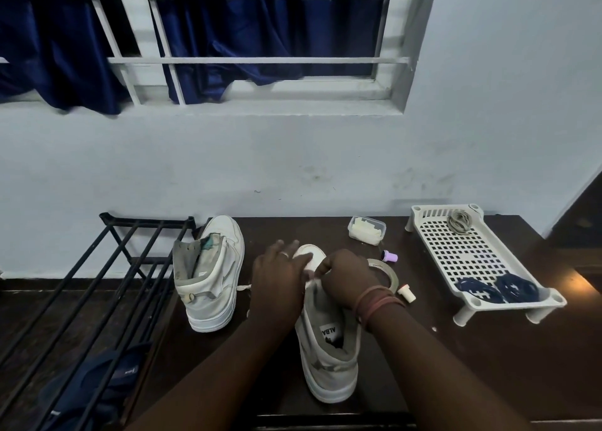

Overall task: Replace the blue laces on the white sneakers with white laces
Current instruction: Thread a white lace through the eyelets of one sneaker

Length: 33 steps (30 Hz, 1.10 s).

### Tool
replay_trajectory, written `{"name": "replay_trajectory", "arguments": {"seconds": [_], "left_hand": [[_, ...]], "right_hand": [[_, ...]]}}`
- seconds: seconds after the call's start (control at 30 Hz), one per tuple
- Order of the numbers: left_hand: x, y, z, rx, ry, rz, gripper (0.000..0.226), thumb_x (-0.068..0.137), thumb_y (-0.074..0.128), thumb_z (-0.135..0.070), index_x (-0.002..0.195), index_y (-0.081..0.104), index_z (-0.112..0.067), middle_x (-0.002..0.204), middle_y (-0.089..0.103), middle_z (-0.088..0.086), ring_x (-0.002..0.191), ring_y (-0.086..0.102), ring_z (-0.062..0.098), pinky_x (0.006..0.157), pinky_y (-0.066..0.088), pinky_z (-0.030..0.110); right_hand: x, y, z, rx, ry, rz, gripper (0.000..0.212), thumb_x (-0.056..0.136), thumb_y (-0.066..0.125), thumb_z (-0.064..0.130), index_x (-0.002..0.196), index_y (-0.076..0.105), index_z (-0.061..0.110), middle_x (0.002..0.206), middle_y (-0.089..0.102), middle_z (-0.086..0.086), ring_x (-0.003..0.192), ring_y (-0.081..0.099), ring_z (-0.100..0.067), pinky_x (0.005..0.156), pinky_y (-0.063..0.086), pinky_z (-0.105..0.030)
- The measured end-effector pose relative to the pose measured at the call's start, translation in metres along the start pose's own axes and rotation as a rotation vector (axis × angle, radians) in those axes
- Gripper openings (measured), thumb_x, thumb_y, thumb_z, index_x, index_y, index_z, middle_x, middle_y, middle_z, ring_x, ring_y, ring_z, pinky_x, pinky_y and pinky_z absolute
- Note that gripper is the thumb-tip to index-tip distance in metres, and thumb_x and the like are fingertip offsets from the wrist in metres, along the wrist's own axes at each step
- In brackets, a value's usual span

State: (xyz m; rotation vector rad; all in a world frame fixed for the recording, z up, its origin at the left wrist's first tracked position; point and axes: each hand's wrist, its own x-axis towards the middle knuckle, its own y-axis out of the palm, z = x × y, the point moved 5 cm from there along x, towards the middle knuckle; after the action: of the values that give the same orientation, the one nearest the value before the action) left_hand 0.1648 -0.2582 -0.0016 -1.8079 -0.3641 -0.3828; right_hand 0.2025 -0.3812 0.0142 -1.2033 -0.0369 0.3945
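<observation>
Right hand (342,272) pinches the white lace (311,280), left hand (277,267) flat on the sneaker (329,349); lace could easily slip the eyelet.

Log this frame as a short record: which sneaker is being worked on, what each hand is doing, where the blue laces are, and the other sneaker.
sneaker in work: near sneaker, toe toward the wall
left hand: rests on its front, fingers fairly straight
right hand: fingers curled, pinching a white lace
blue laces: two bundles in the white tray
other sneaker: stands to the left, unlaced
</observation>
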Motion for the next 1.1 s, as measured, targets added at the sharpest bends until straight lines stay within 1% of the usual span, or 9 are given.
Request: {"name": "replay_trajectory", "arguments": {"seconds": [0.07, 0.13, 0.23, 0.3, 0.43, 0.53, 0.67, 0.93, 1.1], "left_hand": [[0.007, -0.014, 0.004, -0.265, -0.245, -0.021, 0.019, 0.087, 0.057, -0.018, 0.093, 0.075, -0.024, 0.099, 0.074, -0.001, 0.096, 0.067, 0.023, 0.08, 0.053, 0.039], [0.009, -0.022, 0.004, -0.489, -0.549, 0.089, 0.015, 0.088, 0.055, -0.022, 0.092, 0.069, -0.025, 0.096, 0.072, -0.006, 0.093, 0.066, 0.018, 0.082, 0.052, 0.034], [0.002, -0.024, -0.018, -0.469, -0.552, 0.34, 0.01, 0.083, 0.065, -0.026, 0.085, 0.055, -0.024, 0.085, 0.063, -0.007, 0.093, 0.066, 0.021, 0.077, 0.048, 0.03], [-0.006, -0.018, -0.031, -0.389, -0.459, 0.384, 0.013, 0.085, 0.065, -0.025, 0.09, 0.053, -0.023, 0.087, 0.061, -0.004, 0.098, 0.064, 0.025, 0.072, 0.04, 0.029], [-0.01, -0.007, -0.03, -0.134, -0.44, 0.285, 0.04, 0.087, 0.063, -0.026, 0.119, 0.048, -0.008, 0.116, 0.06, 0.009, 0.11, 0.061, 0.029, 0.076, 0.036, 0.027], [-0.014, -0.003, -0.022, -0.094, -0.475, 0.298, 0.042, 0.083, 0.067, -0.023, 0.117, 0.049, -0.006, 0.117, 0.059, 0.012, 0.111, 0.06, 0.03, 0.078, 0.038, 0.028], [-0.015, 0.005, -0.012, -0.082, -0.396, 0.324, 0.025, 0.081, 0.065, -0.028, 0.099, 0.063, -0.011, 0.101, 0.068, 0.009, 0.1, 0.062, 0.029, 0.074, 0.04, 0.03], [-0.019, 0.006, 0.0, -0.244, -0.547, 0.233, 0.029, 0.081, 0.071, -0.025, 0.107, 0.064, -0.014, 0.105, 0.068, 0.005, 0.105, 0.062, 0.028, 0.083, 0.046, 0.034], [-0.02, 0.01, -0.001, -0.259, -0.52, 0.241, 0.012, 0.079, 0.067, -0.021, 0.087, 0.075, -0.017, 0.087, 0.072, 0.003, 0.093, 0.066, 0.025, 0.076, 0.049, 0.034]], "right_hand": [[-0.001, -0.011, -0.002, 0.102, 0.005, -0.085, 0.027, 0.084, 0.053, 0.006, 0.099, 0.075, 0.011, 0.11, 0.069, -0.006, 0.107, 0.06, -0.026, 0.099, 0.043, -0.035], [0.0, -0.021, -0.005, 0.318, 0.052, -0.202, 0.025, 0.08, 0.054, -0.002, 0.09, 0.075, 0.009, 0.1, 0.072, -0.008, 0.096, 0.066, -0.026, 0.09, 0.05, -0.031], [0.003, -0.023, -0.011, 0.737, 0.147, -0.255, 0.026, 0.078, 0.052, -0.006, 0.07, 0.066, 0.015, 0.076, 0.071, -0.01, 0.071, 0.072, -0.028, 0.075, 0.06, -0.042], [0.006, -0.015, -0.011, 0.818, 0.177, -0.201, 0.018, 0.071, 0.055, -0.002, 0.067, 0.065, 0.012, 0.068, 0.071, -0.012, 0.066, 0.072, -0.03, 0.072, 0.061, -0.048], [0.008, -0.008, -0.005, 0.424, 0.126, -0.161, 0.018, 0.076, 0.057, 0.003, 0.087, 0.071, 0.002, 0.086, 0.073, -0.014, 0.085, 0.069, -0.028, 0.079, 0.058, -0.037], [0.011, -0.002, -0.004, 0.23, 0.077, -0.134, 0.021, 0.083, 0.055, 0.007, 0.098, 0.07, 0.007, 0.099, 0.072, -0.009, 0.097, 0.067, -0.026, 0.086, 0.054, -0.032], [0.013, 0.005, -0.003, 0.067, -0.002, -0.112, 0.023, 0.085, 0.055, 0.009, 0.104, 0.069, 0.008, 0.104, 0.07, -0.008, 0.1, 0.067, -0.026, 0.087, 0.054, -0.032], [0.009, 0.022, -0.011, -0.024, -0.071, -0.13, 0.022, 0.088, 0.053, 0.014, 0.1, 0.071, 0.012, 0.103, 0.069, -0.006, 0.098, 0.064, -0.025, 0.081, 0.048, -0.026], [0.01, 0.024, -0.012, 0.049, -0.049, -0.201, 0.02, 0.08, 0.056, 0.015, 0.088, 0.075, 0.014, 0.09, 0.071, -0.004, 0.087, 0.066, -0.024, 0.074, 0.053, -0.029]]}}
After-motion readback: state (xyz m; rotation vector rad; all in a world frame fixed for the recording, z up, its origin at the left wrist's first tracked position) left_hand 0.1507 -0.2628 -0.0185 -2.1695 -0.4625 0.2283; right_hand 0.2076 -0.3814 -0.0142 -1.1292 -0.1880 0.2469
